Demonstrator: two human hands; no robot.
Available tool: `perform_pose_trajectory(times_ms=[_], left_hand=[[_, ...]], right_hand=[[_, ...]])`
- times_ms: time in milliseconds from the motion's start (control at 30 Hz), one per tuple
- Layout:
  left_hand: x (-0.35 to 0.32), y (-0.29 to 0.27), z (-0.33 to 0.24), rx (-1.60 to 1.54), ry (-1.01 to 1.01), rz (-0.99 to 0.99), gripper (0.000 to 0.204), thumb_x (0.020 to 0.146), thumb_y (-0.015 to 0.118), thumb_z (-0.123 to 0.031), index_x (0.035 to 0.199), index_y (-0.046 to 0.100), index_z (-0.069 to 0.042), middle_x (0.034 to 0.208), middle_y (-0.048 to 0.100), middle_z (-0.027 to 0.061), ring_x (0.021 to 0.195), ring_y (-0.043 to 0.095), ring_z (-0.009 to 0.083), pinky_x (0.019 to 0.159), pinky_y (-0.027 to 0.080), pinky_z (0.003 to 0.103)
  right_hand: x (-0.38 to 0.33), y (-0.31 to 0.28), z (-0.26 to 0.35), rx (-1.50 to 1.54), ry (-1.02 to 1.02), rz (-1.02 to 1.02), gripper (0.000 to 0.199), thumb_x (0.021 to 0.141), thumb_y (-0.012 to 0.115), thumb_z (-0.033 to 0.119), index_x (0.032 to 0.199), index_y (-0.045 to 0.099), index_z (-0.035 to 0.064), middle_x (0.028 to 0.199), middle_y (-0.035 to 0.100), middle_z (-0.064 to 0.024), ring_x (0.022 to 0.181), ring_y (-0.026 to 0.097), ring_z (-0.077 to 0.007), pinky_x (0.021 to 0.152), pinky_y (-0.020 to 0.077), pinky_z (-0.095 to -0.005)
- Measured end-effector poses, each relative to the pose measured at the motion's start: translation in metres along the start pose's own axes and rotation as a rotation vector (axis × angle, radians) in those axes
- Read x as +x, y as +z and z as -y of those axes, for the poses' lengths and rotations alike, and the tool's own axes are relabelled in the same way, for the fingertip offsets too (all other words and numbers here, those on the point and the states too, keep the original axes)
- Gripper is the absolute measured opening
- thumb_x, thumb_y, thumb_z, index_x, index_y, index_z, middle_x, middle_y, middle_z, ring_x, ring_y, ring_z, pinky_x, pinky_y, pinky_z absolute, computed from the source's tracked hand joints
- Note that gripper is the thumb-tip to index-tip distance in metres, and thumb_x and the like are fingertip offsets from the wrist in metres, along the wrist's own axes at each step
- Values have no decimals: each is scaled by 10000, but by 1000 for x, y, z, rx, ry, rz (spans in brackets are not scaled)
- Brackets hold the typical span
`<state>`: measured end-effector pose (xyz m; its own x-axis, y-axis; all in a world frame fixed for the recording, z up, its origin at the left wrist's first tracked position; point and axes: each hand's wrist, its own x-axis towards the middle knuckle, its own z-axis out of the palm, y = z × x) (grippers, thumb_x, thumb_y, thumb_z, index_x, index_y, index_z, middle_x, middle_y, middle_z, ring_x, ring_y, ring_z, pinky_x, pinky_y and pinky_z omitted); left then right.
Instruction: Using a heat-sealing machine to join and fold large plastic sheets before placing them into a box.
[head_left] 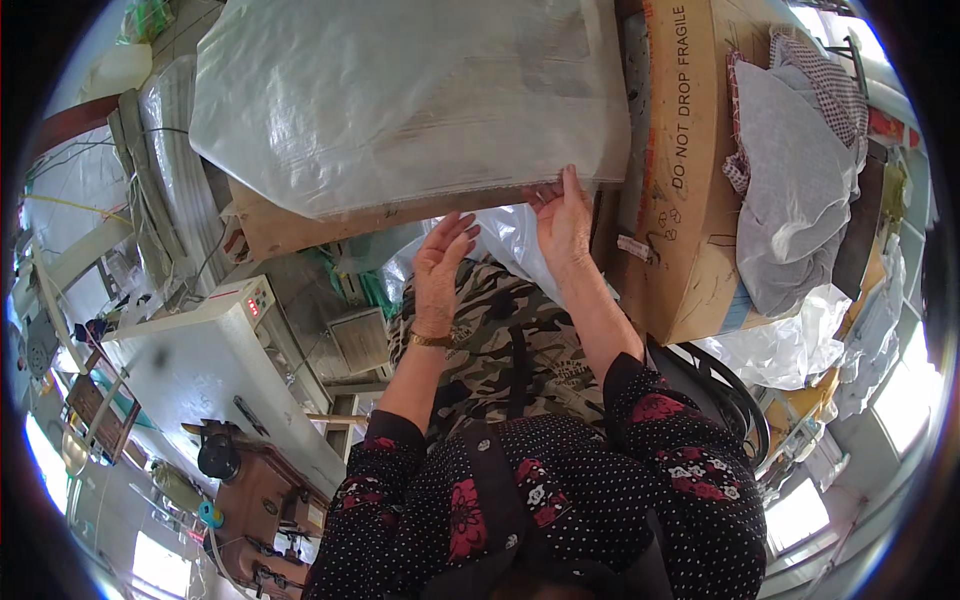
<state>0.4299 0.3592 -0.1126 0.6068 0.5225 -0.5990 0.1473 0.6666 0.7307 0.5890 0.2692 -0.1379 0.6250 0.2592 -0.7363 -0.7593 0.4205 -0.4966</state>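
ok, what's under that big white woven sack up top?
A brown cardboard sheet shows beneath the white woven sack, along its lower edge, where the right hand touches. How far the sheet runs under the sack is hidden.

Two bare hands show, the left hand [440, 262] and the right hand [563, 222]. There is one white woven plastic sack [400, 100], one cardboard box [690, 170], one white sewing machine [200, 350], one gold bracelet [430, 340] and one camouflage cloth [510, 330].

Both hands [505, 245] up, fingers open
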Motion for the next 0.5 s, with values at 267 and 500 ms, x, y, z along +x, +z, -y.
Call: perform_pose_trajectory(times_ms=[267, 500], left_hand=[[2, 28, 3, -309, -237, -100, 254, 968, 570, -201, 1119, 606, 0, 1048, 675, 115, 956, 648, 208, 858, 509, 328], [3, 3, -12, -302, -94, -266, 137, 910, 658, -157, 907, 675, -22, 773, 670, 54, 686, 639, 148, 696, 534, 293]], right_hand=[[-44, -19, -38, -521, -73, 151, 270, 973, 540, 236, 1046, 644, -2, 990, 658, -68, 902, 610, -167, 837, 482, -315], [-60, -40, 13, -280, -56, 219, 365, 987, 531, 288, 1192, 595, -7, 1013, 664, -81, 944, 603, -149, 903, 468, -331]])
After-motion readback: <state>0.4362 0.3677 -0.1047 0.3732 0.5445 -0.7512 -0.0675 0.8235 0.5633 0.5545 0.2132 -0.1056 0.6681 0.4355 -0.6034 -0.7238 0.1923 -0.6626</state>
